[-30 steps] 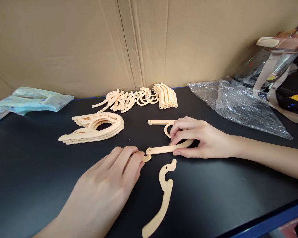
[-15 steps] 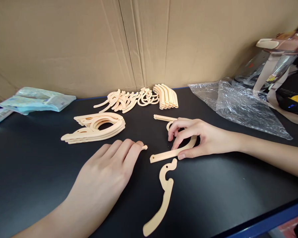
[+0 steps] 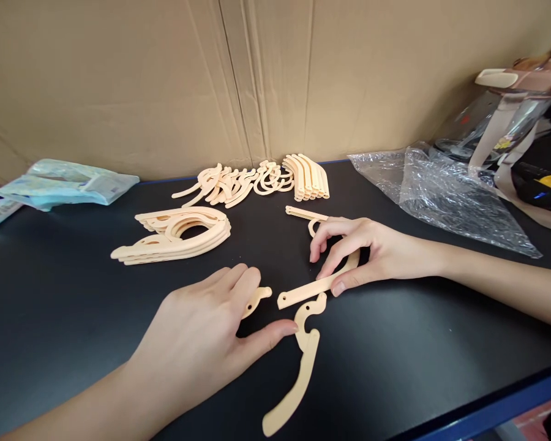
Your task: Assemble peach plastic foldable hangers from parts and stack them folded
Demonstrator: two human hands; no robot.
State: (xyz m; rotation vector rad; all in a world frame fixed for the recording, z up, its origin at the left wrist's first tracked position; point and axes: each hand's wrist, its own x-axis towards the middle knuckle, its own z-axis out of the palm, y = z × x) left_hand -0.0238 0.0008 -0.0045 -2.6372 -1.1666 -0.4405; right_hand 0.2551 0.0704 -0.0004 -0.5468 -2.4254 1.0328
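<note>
My left hand (image 3: 206, 318) has its fingers curled over a beige plastic hanger arm piece (image 3: 257, 298). Only that piece's holed, rounded end shows; the rest is under my fingers. Its thumb stretches out to the right and reaches a loose jointed hanger piece (image 3: 296, 380), with a hooked upper end and a curved lower bar, lying on the table. My right hand (image 3: 358, 251) grips a partly assembled beige folding hanger (image 3: 305, 293) between thumb and fingers. One holed arm points left toward my left hand; the hanger's middle is partly hidden by the fingers.
A stack of folded hangers (image 3: 179, 251) lies at left. Loose hook pieces (image 3: 229, 184) and lined-up hanger arms (image 3: 307, 177) are along the back, by a cardboard wall (image 3: 142, 79). Clear plastic film (image 3: 445, 202) and a strapped bottle (image 3: 509, 122) stand right; a blue packet (image 3: 68, 184) lies left.
My left hand has shifted slightly toward me and turned. Its thumb has come out to the right, and more of the piece under its fingers shows. My right hand has barely moved.
</note>
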